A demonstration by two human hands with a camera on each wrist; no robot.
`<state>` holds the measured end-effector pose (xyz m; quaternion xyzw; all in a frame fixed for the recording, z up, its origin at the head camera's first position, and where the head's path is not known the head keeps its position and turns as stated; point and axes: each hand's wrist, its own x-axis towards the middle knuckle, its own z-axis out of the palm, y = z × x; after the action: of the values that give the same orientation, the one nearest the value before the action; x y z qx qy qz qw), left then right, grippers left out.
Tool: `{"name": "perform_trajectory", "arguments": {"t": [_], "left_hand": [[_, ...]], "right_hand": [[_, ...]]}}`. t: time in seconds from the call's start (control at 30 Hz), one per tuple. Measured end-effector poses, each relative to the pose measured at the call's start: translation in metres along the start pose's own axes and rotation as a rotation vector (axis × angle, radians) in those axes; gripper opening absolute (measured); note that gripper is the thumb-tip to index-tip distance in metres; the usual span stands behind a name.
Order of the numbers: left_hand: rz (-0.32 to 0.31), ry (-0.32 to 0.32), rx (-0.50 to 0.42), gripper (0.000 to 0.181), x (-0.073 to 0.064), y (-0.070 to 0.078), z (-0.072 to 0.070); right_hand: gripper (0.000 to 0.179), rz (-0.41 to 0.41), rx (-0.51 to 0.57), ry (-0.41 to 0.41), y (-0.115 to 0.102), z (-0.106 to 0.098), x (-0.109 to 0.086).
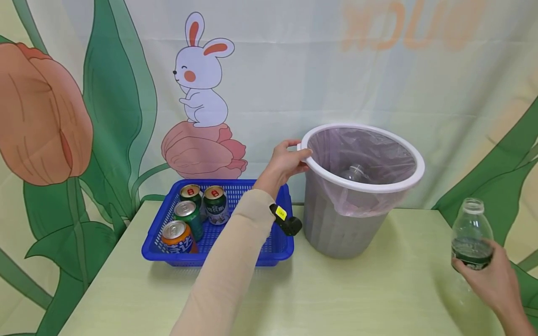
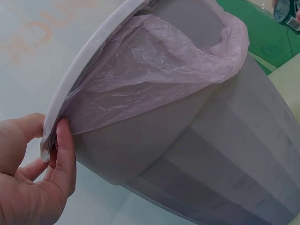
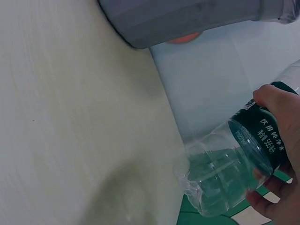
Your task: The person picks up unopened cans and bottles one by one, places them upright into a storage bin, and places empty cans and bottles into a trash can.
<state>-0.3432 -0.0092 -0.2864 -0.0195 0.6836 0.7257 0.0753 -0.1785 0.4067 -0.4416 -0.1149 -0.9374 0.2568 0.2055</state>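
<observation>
My left hand point(image 1: 287, 161) grips the white rim point(image 1: 416, 172) of a grey trash can point(image 1: 340, 228), thumb on one side and fingers on the other in the left wrist view. A thin pinkish bag point(image 2: 154, 61) lines the can and folds over its edge. Inside lies a clear bottle point(image 1: 356, 172), seen in part. At the far right, my right hand point(image 1: 493, 275) holds a clear plastic bottle point(image 3: 215, 168) round its dark green label point(image 3: 262, 129). This bottle is capless and upright in the head view, above the table's right side.
A blue plastic basket point(image 1: 153, 238) stands left of the trash can, holding several drink cans, among them an orange can point(image 1: 178, 238) and a green can point(image 1: 187, 217). My left forearm crosses over it. Behind the pale table point(image 1: 336, 298) hangs a printed curtain point(image 1: 269, 84).
</observation>
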Motion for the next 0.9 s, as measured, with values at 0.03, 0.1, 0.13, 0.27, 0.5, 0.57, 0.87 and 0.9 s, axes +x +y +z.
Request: {"name": "perform_trajectory", "arguments": {"t": [0.03,0.1,0.13,0.27,0.5,0.57,0.87,0.9], "left_hand": [[0.001,-0.001,0.001,0.044,0.000,0.000,0.000],[0.002,0.000,0.002,0.044,0.000,0.000,0.000],[0.002,0.001,0.003,0.044,-0.001,0.000,0.000],[0.003,0.000,0.002,0.044,-0.001,-0.001,0.000],[0.004,-0.001,-0.002,0.045,0.000,-0.001,-0.001],[0.005,-0.004,-0.003,0.045,0.000,-0.001,-0.002],[-0.002,-0.005,-0.004,0.045,0.000,0.000,-0.001],[-0.003,-0.007,-0.004,0.045,0.000,0.000,-0.001]], "right_hand": [[0.087,-0.004,-0.002,-0.004,-0.002,-0.001,0.001],[0.087,-0.019,-0.002,-0.009,-0.007,-0.004,0.003],[0.087,-0.029,-0.003,-0.008,-0.010,-0.005,0.004],[0.085,-0.087,-0.001,0.000,-0.020,-0.011,0.009],[0.085,-0.163,0.003,0.002,-0.035,-0.021,0.018],[0.085,-0.176,-0.003,0.001,-0.040,-0.023,0.020],[0.081,-0.235,-0.002,0.011,-0.058,-0.033,0.027],[0.080,-0.247,0.002,0.016,-0.059,-0.034,0.028]]}}
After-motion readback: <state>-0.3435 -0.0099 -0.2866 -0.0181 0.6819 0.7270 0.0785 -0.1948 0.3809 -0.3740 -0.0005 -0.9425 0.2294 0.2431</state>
